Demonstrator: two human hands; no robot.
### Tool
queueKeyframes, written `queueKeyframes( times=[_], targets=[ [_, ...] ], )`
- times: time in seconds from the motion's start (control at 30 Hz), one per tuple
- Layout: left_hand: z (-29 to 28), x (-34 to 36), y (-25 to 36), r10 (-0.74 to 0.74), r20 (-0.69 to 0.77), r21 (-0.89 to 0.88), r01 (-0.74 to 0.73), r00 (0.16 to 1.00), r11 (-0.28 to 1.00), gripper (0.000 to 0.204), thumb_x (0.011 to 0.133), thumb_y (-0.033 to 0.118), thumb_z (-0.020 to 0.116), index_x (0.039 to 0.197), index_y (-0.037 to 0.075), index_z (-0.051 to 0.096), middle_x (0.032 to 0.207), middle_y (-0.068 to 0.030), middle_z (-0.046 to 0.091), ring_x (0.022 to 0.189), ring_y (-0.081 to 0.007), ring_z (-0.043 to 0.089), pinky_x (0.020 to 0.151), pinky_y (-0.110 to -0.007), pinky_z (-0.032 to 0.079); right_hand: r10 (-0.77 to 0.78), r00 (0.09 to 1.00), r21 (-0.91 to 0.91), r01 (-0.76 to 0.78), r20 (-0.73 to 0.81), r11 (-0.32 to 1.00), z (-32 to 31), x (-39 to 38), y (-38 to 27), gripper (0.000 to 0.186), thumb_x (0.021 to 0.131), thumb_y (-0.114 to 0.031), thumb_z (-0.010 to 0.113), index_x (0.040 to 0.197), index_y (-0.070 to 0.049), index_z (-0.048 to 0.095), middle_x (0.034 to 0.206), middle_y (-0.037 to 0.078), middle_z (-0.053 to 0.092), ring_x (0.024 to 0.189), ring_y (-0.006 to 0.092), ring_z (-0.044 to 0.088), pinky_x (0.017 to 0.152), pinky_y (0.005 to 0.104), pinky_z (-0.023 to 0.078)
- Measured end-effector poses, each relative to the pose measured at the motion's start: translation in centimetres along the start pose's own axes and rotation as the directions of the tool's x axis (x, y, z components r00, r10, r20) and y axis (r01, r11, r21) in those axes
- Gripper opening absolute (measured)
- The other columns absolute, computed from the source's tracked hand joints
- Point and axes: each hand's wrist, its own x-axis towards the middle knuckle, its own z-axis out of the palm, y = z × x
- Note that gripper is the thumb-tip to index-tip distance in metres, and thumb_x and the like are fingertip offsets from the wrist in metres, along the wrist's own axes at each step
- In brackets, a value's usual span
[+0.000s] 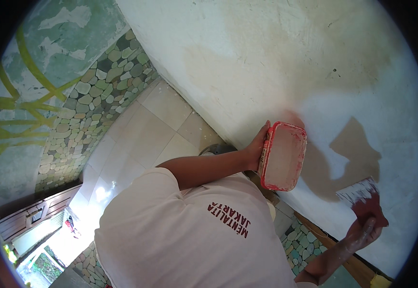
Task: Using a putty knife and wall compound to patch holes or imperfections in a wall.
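My left hand (258, 147) grips the side of a red rectangular tub (265, 174), whose rim is smeared with paint. Pale, whitish paint fills the tub. Out to the right, my right hand (365, 233) is closed round the handle end of a wide paintbrush (365, 199). Its dark red body shows above my fingers, and white paint coats the bristles. The brush is at the white wall (247, 53); whether the bristles touch it I cannot tell. White smears mark my right hand.
Patchy beige areas and shadows lie on the wall. Beige floor tiles (137, 127) run along its foot. On the left stands a green painted wall (36, 62) with a pebble-stone band (105, 79). A wooden door (46, 211) and bright opening are at lower left.
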Motion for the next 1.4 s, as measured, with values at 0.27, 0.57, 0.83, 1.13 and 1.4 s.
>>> queueKeyframes(
  times=[0.27,0.57,0.83,1.13,1.4],
  targets=[
    [-0.6,-0.2,0.5,-0.043,-0.08,-0.013,0.042,0.996,0.999,0.084,0.087,0.076,0.029,0.14,0.013,0.044,0.136,-0.0094,0.052,0.122,-0.029,0.052,0.105,-0.049,0.038,0.134,0.985,0.031,-0.138,0.107,0.99,3.0,-1.1,1.8,0.039,0.092,-0.02,0.063,0.116,0.009,0.055,0.116,0.021,0.058,0.107,0.0281,0.056,0.094,0.0429,0.046],
    [-0.7,0.6,1.0,-0.021,-0.086,-0.027,0.019,0.996,0.999,0.076,0.09,0.071,0.031,0.136,0.013,0.048,0.132,-0.0089,0.055,0.119,-0.0281,0.054,0.102,-0.049,0.041,0.185,0.974,0.039,-0.192,0.133,0.981,3.3,-1.9,3.0,0.036,0.092,-0.016,0.062,0.116,0.01,0.055,0.117,0.021,0.058,0.108,0.0279,0.056,0.095,0.0431,0.046],
    [-1.8,0.6,1.4,-0.024,-0.08,-0.009,0.023,0.997,1.0,0.069,0.092,0.066,0.034,0.132,0.013,0.052,0.127,-0.0088,0.058,0.113,-0.0282,0.058,0.097,-0.048,0.045,0.233,0.972,0.085,-0.234,0.026,0.968,3.7,-2.3,3.9,0.036,0.091,-0.017,0.064,0.113,0.01,0.056,0.112,0.018,0.059,0.105,0.0251,0.057,0.094,0.0404,0.046],
    [-1.2,0.0,0.9,-0.013,-0.04,0.034,0.015,0.999,0.999,0.066,0.093,0.063,0.034,0.133,0.013,0.051,0.127,-0.0092,0.058,0.113,-0.0284,0.058,0.098,-0.049,0.046,0.351,0.935,0.154,-0.339,-0.059,0.928,3.4,-4.2,3.0,0.031,0.091,-0.014,0.064,0.113,0.007,0.056,0.108,0.012,0.06,0.099,0.0191,0.056,0.09,0.0349,0.046],
    [-0.8,-4.7,-1.2,-0.048,-0.039,0.169,0.054,0.998,0.984,0.058,0.095,0.054,0.033,0.132,0.013,0.05,0.126,-0.0095,0.058,0.114,-0.0292,0.057,0.097,-0.052,0.046,0.371,0.914,0.195,-0.338,-0.162,0.921,5.9,-8.3,-0.9,0.027,0.09,-0.01,0.063,0.112,0.006,0.06,0.107,0.008,0.062,0.097,0.0138,0.055,0.09,0.0294,0.043]
  ],
)
